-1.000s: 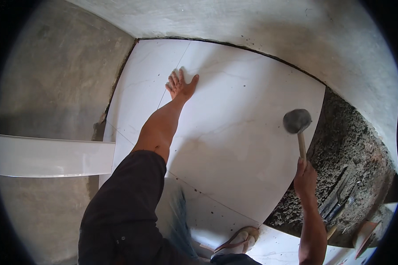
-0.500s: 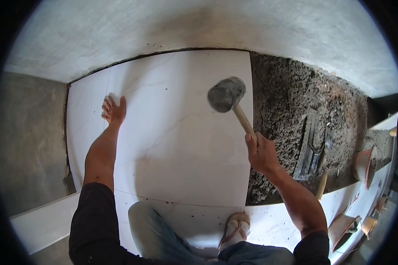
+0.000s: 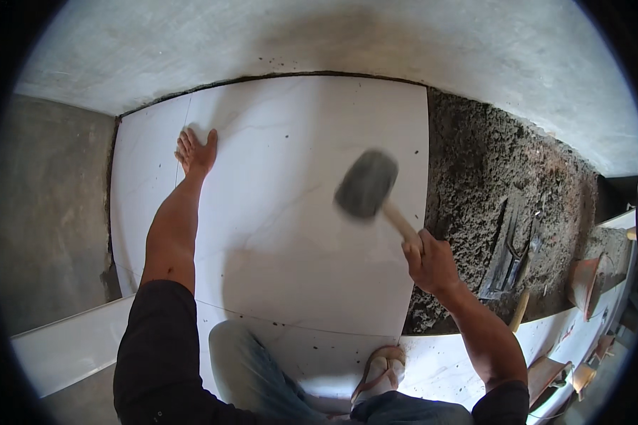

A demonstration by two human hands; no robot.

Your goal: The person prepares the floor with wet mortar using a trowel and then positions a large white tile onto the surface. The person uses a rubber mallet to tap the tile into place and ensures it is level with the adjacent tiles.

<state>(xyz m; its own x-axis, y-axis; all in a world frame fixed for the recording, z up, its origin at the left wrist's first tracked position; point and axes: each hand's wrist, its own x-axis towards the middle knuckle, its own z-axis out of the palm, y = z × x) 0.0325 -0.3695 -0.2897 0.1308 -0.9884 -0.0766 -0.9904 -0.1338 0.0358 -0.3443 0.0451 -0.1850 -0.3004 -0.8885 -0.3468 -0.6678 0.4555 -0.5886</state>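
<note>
We're bringing our mallet [image 3: 367,183] nearer, right hand [image 3: 434,263] gripping it, left hand [image 3: 200,151] spreading on tile [image 3: 305,276], mortar [image 3: 485,156] bordering its right edge [image 3: 424,163].

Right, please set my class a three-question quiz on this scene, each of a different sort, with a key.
1. Multiple choice: the right hand holds a mallet whose head is (a) bright red, (b) dark grey, (c) yellow.
2. True or false: the left hand is clenched in a fist.
3. Fill in: rough grey mortar lies to the ____ of the large white tile, as seen in the picture.

Key:
1. b
2. False: it is open, over the white tiles.
3. right
</note>
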